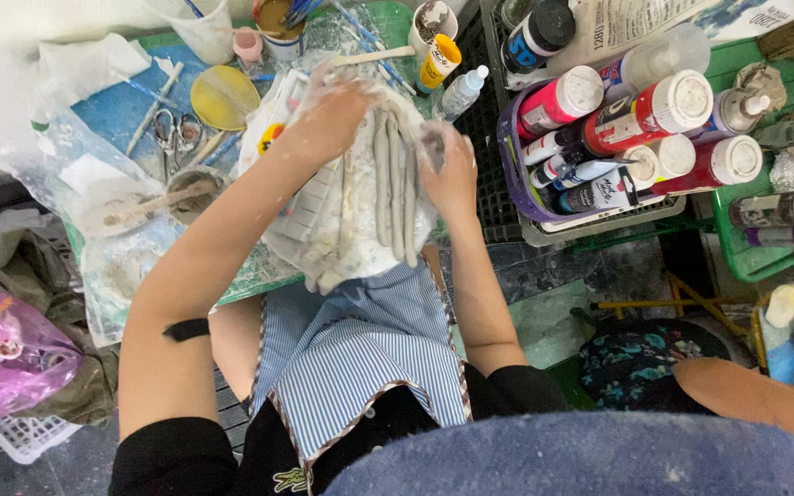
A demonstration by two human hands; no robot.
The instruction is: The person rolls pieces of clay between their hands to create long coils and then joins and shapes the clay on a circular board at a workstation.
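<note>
1. The left hand point(323, 115) is pressing flat, fingers spread, on the upper left of a white clay-smeared form point(342, 216) at the centre of the frame; its grip is lying apart, clamped on nothing.
2. The right hand point(452, 170) is cupping the form's right edge, fingers curled against it.
3. About four grey clay coils point(395, 184) are lying side by side down the form, between the two hands.
4. The form is resting on the near edge of the green table point(397, 14), above a blue-striped apron point(360, 349).
5. A lilac basket point(516, 179) at the upper right is holding paint bottles: one pink-labelled point(558, 99), three red with white caps point(663, 103), and a few smaller tubes.
6. A yellow-capped bottle point(437, 62) is standing at the top centre.
7. Scissors point(175, 133) and a yellow round lid point(223, 96) are lying at the upper left.
8. A pink plastic bag point(6, 354) is sitting at the lower left.
</note>
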